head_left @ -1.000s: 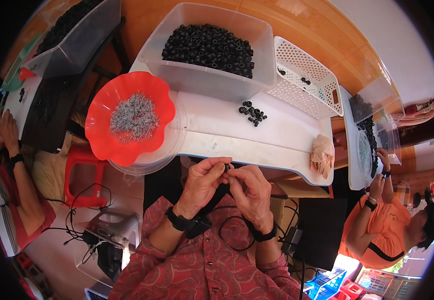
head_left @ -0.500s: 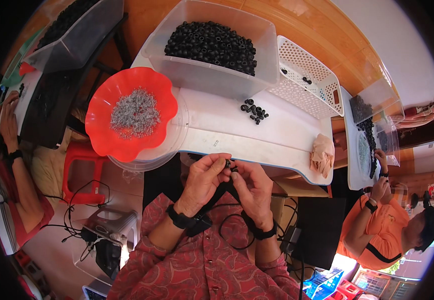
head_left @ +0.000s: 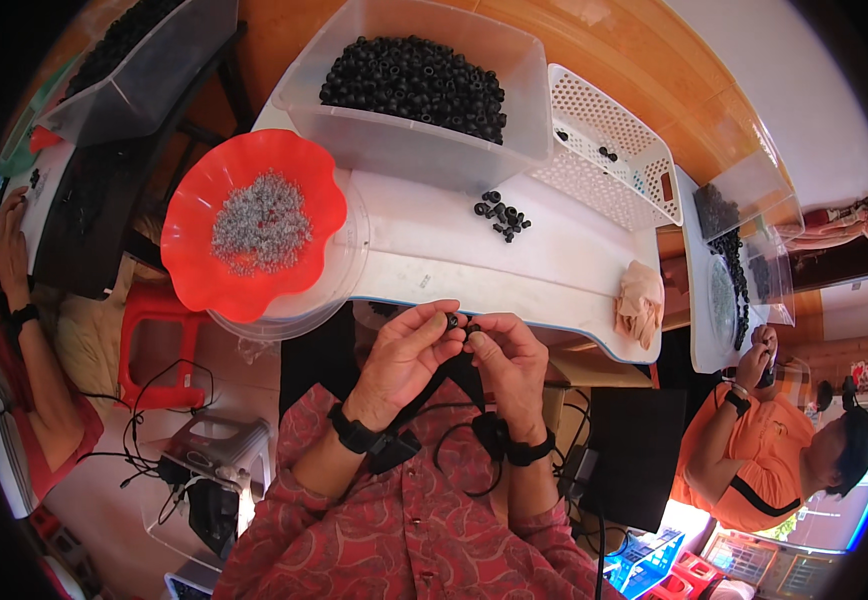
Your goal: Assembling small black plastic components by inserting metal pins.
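Observation:
Above the table's near edge, my left hand pinches a small black ring-like part between thumb and fingers. Close beside it, my right hand pinches another small black part. The two parts are almost touching; fingers cover much of both, so I cannot tell whether they join. Farther off on the white table, a small cluster of black parts lies loose. Left of my hands, a red scalloped bowl holds a heap of tiny clear-grey pieces.
A clear bin of black parts stands at the back, beside a white perforated basket holding a few. A crumpled cloth lies at the table's right end. Co-workers sit at left and right. Cables trail at lower left.
My hands stay together, with the fingers and held parts shifted slightly. The whole view has moved a little. The right-hand co-worker's hands have drawn together, away from the table's parts.

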{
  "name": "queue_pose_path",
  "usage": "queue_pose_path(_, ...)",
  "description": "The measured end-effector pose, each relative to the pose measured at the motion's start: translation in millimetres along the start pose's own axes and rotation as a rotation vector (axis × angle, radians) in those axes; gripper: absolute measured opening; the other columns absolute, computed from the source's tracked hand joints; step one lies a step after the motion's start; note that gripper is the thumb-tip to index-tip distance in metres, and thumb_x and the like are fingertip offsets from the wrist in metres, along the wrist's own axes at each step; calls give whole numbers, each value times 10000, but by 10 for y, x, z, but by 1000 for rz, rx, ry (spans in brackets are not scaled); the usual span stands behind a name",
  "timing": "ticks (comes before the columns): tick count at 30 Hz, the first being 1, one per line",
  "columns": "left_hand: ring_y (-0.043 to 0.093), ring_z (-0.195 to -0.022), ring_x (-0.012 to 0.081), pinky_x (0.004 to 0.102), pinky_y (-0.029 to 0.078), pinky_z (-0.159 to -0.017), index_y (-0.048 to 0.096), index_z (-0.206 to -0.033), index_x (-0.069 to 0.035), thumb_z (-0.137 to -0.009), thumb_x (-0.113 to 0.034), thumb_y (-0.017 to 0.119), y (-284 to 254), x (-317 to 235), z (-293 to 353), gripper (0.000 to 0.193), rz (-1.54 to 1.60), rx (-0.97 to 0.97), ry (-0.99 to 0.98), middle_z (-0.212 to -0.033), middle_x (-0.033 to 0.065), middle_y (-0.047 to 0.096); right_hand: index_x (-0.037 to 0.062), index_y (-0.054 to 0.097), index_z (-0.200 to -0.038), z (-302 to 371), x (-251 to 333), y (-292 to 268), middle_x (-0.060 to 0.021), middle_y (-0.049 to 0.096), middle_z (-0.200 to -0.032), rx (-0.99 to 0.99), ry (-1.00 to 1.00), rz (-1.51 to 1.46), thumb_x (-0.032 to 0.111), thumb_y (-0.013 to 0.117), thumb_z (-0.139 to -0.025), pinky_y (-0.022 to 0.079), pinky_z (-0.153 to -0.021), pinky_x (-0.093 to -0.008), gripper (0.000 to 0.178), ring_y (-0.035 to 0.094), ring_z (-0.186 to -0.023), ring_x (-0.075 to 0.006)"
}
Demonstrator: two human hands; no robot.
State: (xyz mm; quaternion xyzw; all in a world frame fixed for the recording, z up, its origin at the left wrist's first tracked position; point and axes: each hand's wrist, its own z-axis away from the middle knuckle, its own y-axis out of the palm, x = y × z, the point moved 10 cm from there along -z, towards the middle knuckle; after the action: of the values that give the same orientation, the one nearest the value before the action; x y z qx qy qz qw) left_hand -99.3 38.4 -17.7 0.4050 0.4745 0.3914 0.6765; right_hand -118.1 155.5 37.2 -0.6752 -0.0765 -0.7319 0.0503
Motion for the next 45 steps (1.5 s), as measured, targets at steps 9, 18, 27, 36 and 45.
queue_pose_path(9,658,-829,137,247,555,-718,591,-1193,27,-974,-114,559,-10,80,-10,262,3,49,-54,-997,82,668,5,666,-993,-8,0,-35,-15,649,-921,-41,-30,-8,-12,692,-852,491,-701,-209,144,603,-803,-79)
queue_pose_path(18,653,-792,128,238,546,-666,594,-1183,32,-972,-138,570,-35,141,-11,272,42,21,-92,-954,76,669,-11,662,-993,31,16,-43,-25,642,-945,-52,-59,86,-30,686,-849,504,-767,-226,147,611,-857,-94)
queue_pose_path(27,648,-783,111,231,547,-670,594,-1180,27,-968,-141,579,-63,184,-24,270,52,-1,-84,-959,72,670,2,656,-960,48,259,0,-39,591,-931,-81,-282,209,-30,686,-837,489,-715,-231,131,602,-817,-104)
queue_pose_path(36,622,-793,113,235,523,-686,584,-1184,17,-969,-142,575,-23,166,3,268,-7,-10,-62,-942,54,643,12,657,-965,69,335,6,-51,583,-933,-89,-322,298,-51,686,-812,485,-654,-222,168,596,-757,-99)
queue_pose_path(45,622,-789,108,230,522,-676,594,-1170,7,-971,-145,574,-52,181,2,251,-14,-25,-65,-931,47,642,14,662,-982,82,333,9,-52,579,-941,-85,-336,320,-56,687,-809,481,-648,-220,189,589,-757,-99)
